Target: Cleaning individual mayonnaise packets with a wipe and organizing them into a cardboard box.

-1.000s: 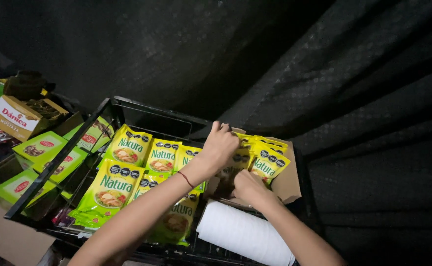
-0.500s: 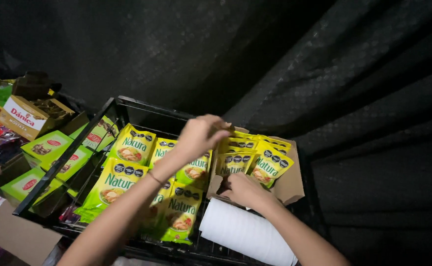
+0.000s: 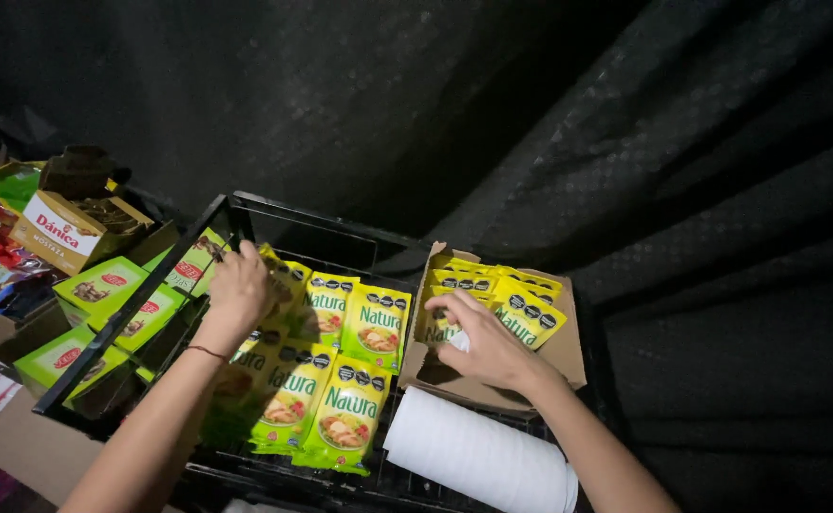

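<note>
Yellow-green sauce pouches (image 3: 359, 328) lie in rows in a black wire basket (image 3: 246, 204). My left hand (image 3: 241, 285) is at the basket's far left corner, its fingers curled over the top of a pouch (image 3: 283, 275) in the back row. A brown cardboard box (image 3: 568, 351) at the basket's right end holds more of the same pouches (image 3: 526, 309) standing upright. Inside that box, my right hand (image 3: 488, 347) pinches the front pouch (image 3: 438, 328) between thumb and fingers.
A white paper roll (image 3: 478, 456) lies in the basket in front of the box. Left of the basket are green boxed packs (image 3: 103, 285) and an open carton (image 3: 65, 228) of small items. Dark fabric hangs behind and to the right.
My left hand has swung from the box on the right across to the basket's far left corner. My right hand stayed in the box and now grips the front pouch.
</note>
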